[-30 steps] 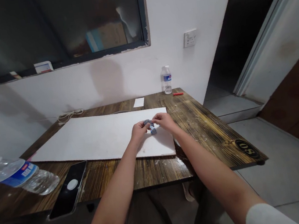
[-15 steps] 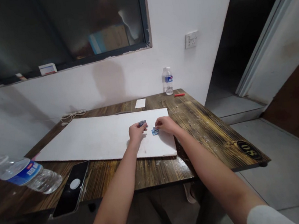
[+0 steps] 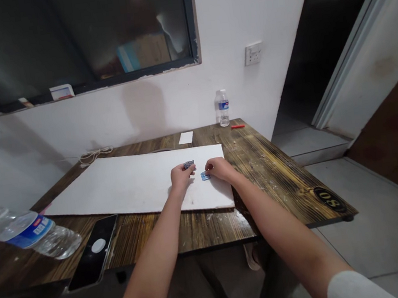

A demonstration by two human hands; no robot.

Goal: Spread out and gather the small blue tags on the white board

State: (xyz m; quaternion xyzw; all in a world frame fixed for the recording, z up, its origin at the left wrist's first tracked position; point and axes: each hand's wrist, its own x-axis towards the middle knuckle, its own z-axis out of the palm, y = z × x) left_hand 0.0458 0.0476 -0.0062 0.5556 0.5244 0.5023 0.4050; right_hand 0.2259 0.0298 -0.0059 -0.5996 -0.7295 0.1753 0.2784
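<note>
My left hand [image 3: 181,177] is closed around a small stack of dark, blue-grey card-like pieces [image 3: 188,164], pinched between thumb and fingers above the white board [image 3: 122,179]. To its right, my right hand [image 3: 220,168] has its fingers curled down at the edge of a small blue-and-white card [image 3: 205,176], which appears to lie on the board near its right end. The fingertips overlap the card's upper right corner. Print on the pieces is too small to read.
The wooden table [image 3: 262,174] carries a water bottle [image 3: 36,233] and a phone [image 3: 93,252] at front left. Further back are another bottle [image 3: 223,108], a red pen-like stick [image 3: 238,126], a white paper [image 3: 185,138] and a coiled cable [image 3: 94,155].
My right hand has lowered slightly. The blue card, tilted and overlapped by another piece before, now looks flatter on the board. My left hand keeps its stack in nearly the same place.
</note>
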